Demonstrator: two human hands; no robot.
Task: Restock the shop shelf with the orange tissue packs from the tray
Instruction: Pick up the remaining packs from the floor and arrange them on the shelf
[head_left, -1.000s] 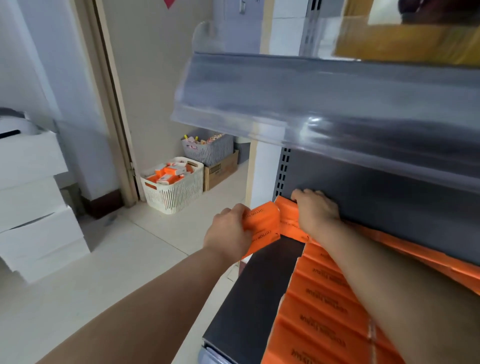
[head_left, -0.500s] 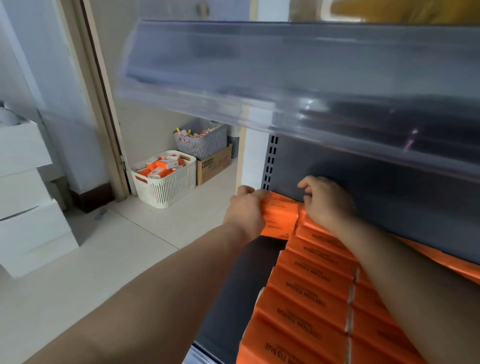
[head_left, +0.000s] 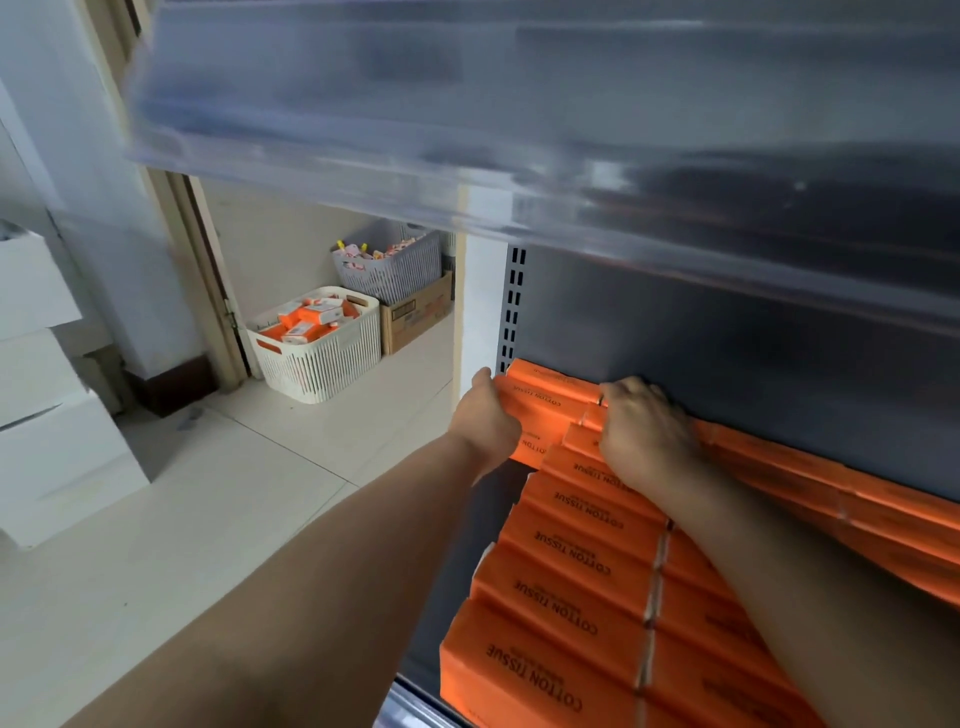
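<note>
Head view: the tissue pack (head_left: 543, 402) sits at the back left corner of the shelf (head_left: 496, 499), against the rear panel (head_left: 727, 353) and touching the rows of packs (head_left: 571, 561).
Left hand (head_left: 485, 415): wraps the pack's left end, thumb up.
Right hand (head_left: 644, 431): lies over its right end, fingers bent over the far edge.
Handling: probably light and soft-filled with a slick wrapper, so it dents if pinched.
Hold: best by the short ends, pushing it square.
Tray (head_left: 332, 374): on the floor, well apart, with more orange packs inside.
</note>
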